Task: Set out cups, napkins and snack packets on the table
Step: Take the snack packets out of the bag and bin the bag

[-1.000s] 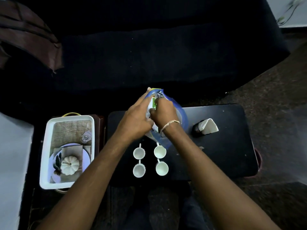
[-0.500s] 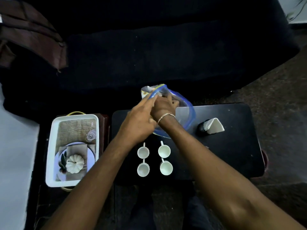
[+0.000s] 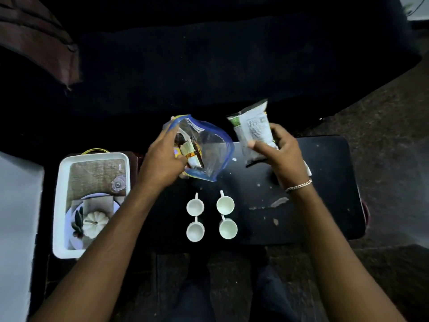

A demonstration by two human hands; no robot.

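Observation:
A clear zip bag (image 3: 209, 154) with a blue rim stands open at the far edge of the black table (image 3: 329, 187), with more snack packets (image 3: 192, 154) inside. My left hand (image 3: 162, 163) grips the bag's left side at its mouth. My right hand (image 3: 281, 154) holds a white snack packet (image 3: 253, 129) up in the air, to the right of the bag. Several white cups (image 3: 195, 206) stand in two rows in front of the bag. A white sliver of the napkin holder (image 3: 307, 169) shows behind my right wrist.
A white tray (image 3: 60, 205) at the left holds a plate, a white pumpkin ornament (image 3: 95, 223) and a glass (image 3: 119, 182). A dark sofa (image 3: 232, 66) runs behind the table, with a brown bag (image 3: 34, 43) on it at the left. Crumbs speckle the table's right half.
My right hand has come out of the zip bag and moved right with the white snack packet. My left hand stays on the bag. The napkin holder is now mostly hidden behind my right hand.

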